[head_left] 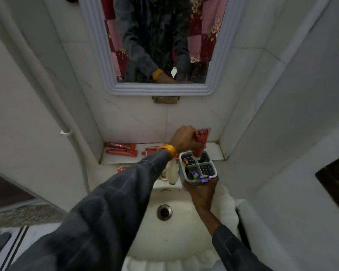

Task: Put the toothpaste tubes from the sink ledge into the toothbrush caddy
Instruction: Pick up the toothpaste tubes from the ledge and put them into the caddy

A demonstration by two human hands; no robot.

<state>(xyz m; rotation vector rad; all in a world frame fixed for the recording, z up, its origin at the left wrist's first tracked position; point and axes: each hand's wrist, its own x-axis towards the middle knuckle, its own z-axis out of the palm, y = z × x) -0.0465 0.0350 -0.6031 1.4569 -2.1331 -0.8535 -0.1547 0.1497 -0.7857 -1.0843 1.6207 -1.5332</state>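
- Over a white scalloped sink [226, 204], a person in dark grey sleeves works with both hands; the basin's metal drain [164, 212] sits below the forearms.
- Nearest, the right hand [201, 191] is wrapped around the bottom of a white four-compartment toothbrush caddy [213, 174], holding it up above the basin; purple, yellow and dark items fill the two left compartments.
- Just beyond, the left hand [184, 139], with an orange band [167, 150] at the wrist, is closed around a red toothpaste tube [201, 142], held upright with its cap end down in the caddy's far compartments; which of them it enters cannot be told.
- Farther back, on the white sink ledge [213, 148] against the wall, two more red tubes [120, 149] lie side by side at the left, and others lie partly hidden behind the left arm.
- Above, a white-framed mirror [160, 89] reflects the sleeves and a red patterned cloth.
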